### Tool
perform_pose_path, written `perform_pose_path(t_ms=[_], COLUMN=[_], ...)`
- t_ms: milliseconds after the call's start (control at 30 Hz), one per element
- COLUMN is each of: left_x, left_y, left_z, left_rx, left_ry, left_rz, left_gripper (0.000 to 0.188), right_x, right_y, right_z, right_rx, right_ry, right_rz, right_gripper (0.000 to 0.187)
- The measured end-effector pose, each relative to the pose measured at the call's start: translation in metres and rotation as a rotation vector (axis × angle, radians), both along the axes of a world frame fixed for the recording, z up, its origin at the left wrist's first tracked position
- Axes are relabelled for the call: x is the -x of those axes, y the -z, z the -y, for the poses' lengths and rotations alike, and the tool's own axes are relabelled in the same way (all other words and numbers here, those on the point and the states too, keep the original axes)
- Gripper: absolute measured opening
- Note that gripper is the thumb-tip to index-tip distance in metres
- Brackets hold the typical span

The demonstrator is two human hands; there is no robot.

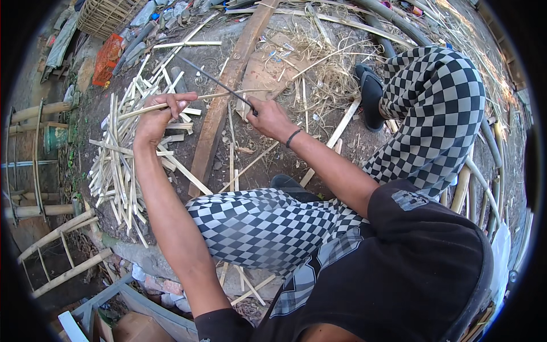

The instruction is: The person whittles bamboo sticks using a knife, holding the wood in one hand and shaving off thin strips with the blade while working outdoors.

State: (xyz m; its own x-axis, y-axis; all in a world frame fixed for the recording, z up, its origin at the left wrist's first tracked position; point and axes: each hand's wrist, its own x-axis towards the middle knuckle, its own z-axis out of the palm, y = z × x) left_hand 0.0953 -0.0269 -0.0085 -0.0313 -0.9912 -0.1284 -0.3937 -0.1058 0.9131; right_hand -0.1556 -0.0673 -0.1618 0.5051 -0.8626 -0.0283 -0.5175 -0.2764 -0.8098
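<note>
Hands full — left hand (156, 118) pinching a bamboo strip (219, 95), right hand (270, 118) gripping a dark blade (209, 77), right of the plank's (209, 139) edge. Probably mid-shaving — calls for steady pull.

We wear a black, short-sleeved T-shirt (416, 268) with a pale print (409, 200) on the right sleeve and a grey-blue plaid patch (293, 296), probably its front. Our trousers (250, 228) are checked black and pale grey, our sandals (372, 100) dark. Our left hand (155, 117) and right hand (269, 118) are bare; a thin dark band (293, 138) circles the right wrist.
</note>
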Motion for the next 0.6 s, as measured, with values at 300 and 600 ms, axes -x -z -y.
perform_pose_path(t_ms=[300,600], left_x=[0.002,-0.001], left_y=[0.005,0.015], left_z=[0.015,0.025], left_rx=[0.011,0.032], left_ry=[-0.033,-0.079], left_rz=[-0.012,-0.135], left_gripper=[0.030,0.027], right_x=[0.002,0.020], right_y=[0.018,0.055], right_z=[0.000,0.018], right_rx=[0.022,-0.002], right_ry=[0.107,0.172], right_rz=[-0.023,-0.009], right_gripper=[0.028,0.028])
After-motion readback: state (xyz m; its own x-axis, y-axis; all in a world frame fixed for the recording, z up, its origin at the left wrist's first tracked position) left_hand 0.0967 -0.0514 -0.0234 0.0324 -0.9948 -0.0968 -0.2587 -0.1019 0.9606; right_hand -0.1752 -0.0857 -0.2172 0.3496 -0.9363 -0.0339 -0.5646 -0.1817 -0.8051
